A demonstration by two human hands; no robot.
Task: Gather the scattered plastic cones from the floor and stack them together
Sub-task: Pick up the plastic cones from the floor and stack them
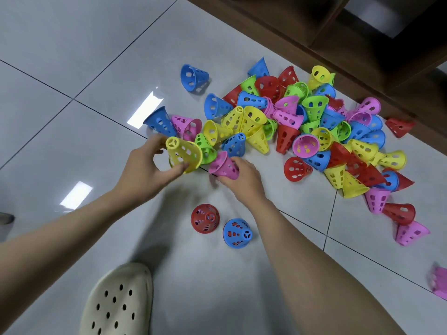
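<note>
Both bare forearms reach forward and down from the bottom edge. The left hand (142,170) is raised a little, thumb and curled fingers (157,141) pinching a yellow cone (185,154). The right hand (244,176) lies lower, palm down, fingers wrapped round a pink cone (223,165)

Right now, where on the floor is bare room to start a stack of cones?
Bare tiles lie left of the left hand, and between the red cone and the beige shoe. It is crowded right of the right hand, where the cone pile reaches the wooden furniture.
</note>
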